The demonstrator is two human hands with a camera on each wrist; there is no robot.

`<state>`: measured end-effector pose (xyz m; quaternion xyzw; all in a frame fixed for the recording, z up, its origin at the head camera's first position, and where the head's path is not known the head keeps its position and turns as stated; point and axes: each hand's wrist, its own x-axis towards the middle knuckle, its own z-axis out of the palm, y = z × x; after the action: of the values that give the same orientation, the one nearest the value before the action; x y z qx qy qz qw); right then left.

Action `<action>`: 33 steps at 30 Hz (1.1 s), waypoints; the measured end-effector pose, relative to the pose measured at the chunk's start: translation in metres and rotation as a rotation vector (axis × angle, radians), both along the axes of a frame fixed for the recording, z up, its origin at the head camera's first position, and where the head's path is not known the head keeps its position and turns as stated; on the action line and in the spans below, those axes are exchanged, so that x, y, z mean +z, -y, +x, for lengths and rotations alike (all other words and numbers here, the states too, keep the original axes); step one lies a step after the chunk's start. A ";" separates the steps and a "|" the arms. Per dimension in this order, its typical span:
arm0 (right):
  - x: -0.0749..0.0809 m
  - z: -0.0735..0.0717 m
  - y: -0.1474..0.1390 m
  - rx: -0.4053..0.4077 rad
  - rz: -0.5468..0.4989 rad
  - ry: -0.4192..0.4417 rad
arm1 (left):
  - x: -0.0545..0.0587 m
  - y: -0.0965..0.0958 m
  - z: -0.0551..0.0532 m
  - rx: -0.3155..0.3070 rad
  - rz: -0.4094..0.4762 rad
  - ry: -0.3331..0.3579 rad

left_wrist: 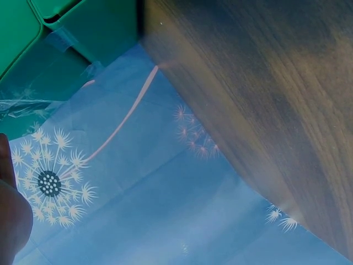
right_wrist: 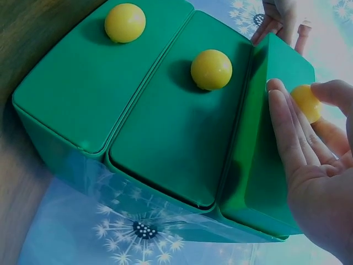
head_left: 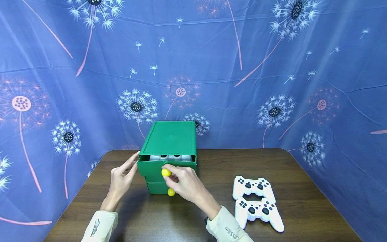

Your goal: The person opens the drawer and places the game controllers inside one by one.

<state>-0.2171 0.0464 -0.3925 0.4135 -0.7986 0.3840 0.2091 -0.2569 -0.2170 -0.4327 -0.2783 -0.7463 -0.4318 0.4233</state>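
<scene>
A green drawer unit (head_left: 171, 137) with stacked drawers stands on the table. Its top drawer (head_left: 151, 168) is pulled partly out, and white game controllers (head_left: 157, 157) show inside. My right hand (head_left: 187, 183) pinches the round yellow knob (right_wrist: 306, 103) of that drawer between thumb and fingers. Two lower drawers, pushed in, carry yellow knobs of their own, the middle knob (right_wrist: 211, 69) and the bottom knob (right_wrist: 125, 23). With extended fingers, my left hand (head_left: 122, 179) touches the unit's left side near the top drawer. Only a blurred bit of that hand (left_wrist: 14, 215) enters the left wrist view.
Two white game controllers (head_left: 254, 188) (head_left: 259, 211) lie one before the other on the brown wooden table (head_left: 302, 201), right of my right hand. Behind the table hangs a blue cloth (head_left: 217, 101) printed with dandelions. Clear tape (left_wrist: 60, 38) sticks to the unit's side.
</scene>
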 end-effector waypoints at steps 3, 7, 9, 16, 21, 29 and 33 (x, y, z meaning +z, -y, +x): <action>0.001 -0.003 -0.001 0.003 0.005 0.004 | -0.001 -0.001 -0.001 0.011 0.003 -0.009; 0.000 -0.007 -0.001 0.003 0.012 0.014 | -0.002 0.000 -0.001 0.018 0.005 -0.017; 0.000 -0.008 -0.001 0.002 0.013 0.017 | -0.002 0.000 -0.001 0.011 0.008 -0.014; 0.000 -0.012 -0.002 0.018 0.001 0.004 | -0.001 -0.001 -0.001 -0.005 0.014 -0.006; 0.000 -0.015 -0.002 0.016 -0.003 0.000 | -0.001 -0.001 -0.001 0.002 0.007 -0.004; -0.003 -0.019 -0.003 0.018 -0.001 -0.004 | -0.002 0.000 -0.003 0.010 0.005 -0.014; -0.003 -0.020 -0.003 0.008 -0.002 -0.001 | -0.002 0.000 -0.002 0.010 0.005 -0.005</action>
<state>-0.2372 0.0496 -0.3957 0.4169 -0.7964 0.3855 0.2082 -0.2594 -0.2172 -0.4349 -0.2744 -0.7455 -0.4308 0.4283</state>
